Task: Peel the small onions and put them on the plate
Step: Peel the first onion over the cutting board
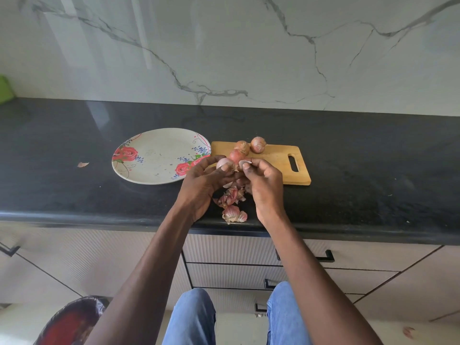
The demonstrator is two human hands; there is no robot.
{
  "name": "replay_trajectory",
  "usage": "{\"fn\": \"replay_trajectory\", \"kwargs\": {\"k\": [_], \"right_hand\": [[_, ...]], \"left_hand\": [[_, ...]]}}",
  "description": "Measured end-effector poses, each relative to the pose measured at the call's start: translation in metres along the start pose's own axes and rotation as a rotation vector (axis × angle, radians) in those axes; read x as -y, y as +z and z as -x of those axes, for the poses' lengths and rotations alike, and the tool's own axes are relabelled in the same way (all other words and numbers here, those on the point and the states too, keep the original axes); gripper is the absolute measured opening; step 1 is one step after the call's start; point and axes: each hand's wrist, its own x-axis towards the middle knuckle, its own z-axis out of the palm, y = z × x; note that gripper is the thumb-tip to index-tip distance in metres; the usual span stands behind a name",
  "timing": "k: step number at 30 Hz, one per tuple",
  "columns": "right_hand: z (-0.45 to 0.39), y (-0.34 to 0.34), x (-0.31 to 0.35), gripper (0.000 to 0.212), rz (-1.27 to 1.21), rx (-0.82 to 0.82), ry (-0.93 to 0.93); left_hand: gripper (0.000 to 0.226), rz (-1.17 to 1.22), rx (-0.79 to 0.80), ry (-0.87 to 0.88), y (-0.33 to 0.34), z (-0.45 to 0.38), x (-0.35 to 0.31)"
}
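Both hands (239, 180) curled around onion (224, 162)

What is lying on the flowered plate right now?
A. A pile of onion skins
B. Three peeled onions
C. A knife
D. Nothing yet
D: the plate shows only its rose pattern, while the unpeeled onions sit on the cutting board and the skins lie on the counter.

Bright soft daylight, pale window glare streaking the marble wall (224, 46), wide-angle bending at edges, sharp centre
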Motion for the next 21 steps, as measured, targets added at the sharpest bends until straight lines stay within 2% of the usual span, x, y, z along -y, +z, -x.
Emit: {"fn": "replay_trajectory", "kwargs": {"k": [2, 3, 5, 8, 11, 14, 16, 18, 21], "right_hand": [[0.001, -0.001, 0.001, 0.011, -0.062, -0.067, 0.03], [0.001, -0.001, 0.0, 0.015, -0.014, -0.105, 0.001], [0.003, -0.001, -0.002, 0.022, 0.228, -0.134, -0.129], [0.007, 0.003, -0.005, 0.021, 0.65, -0.121, -0.306], [0.008, 0.004, -0.004, 0.027, 0.659, -0.164, -0.453], [0.003, 0.002, -0.004, 0.047, 0.524, 0.055, -0.489], [-0.003, 0.001, -0.004, 0.054, 0.573, 0.221, -0.48], [-0.011, -0.002, -0.005, 0.045, 0.6, 0.291, -0.517], [-0.019, -0.007, -0.002, 0.03, 0.547, 0.275, -0.52]], "left_hand": [[0.024, 0.064, -0.076, 0.014, -0.003, -0.003, 0.0], [0.022, 0.093, -0.101, 0.01, -0.006, -0.005, -0.001], [0.021, 0.123, -0.101, -0.011, -0.007, -0.006, -0.001], [0.018, 0.149, -0.091, -0.047, -0.007, -0.006, -0.001], [0.019, 0.127, -0.084, -0.037, -0.008, -0.005, -0.002], [0.022, 0.075, -0.065, -0.007, -0.007, -0.003, -0.002], [0.017, 0.052, -0.065, 0.005, -0.007, -0.001, -0.003], [0.015, 0.048, -0.062, 0.015, -0.008, -0.001, -0.003], [0.024, -0.004, -0.061, 0.036, -0.006, -0.001, -0.003]]}}
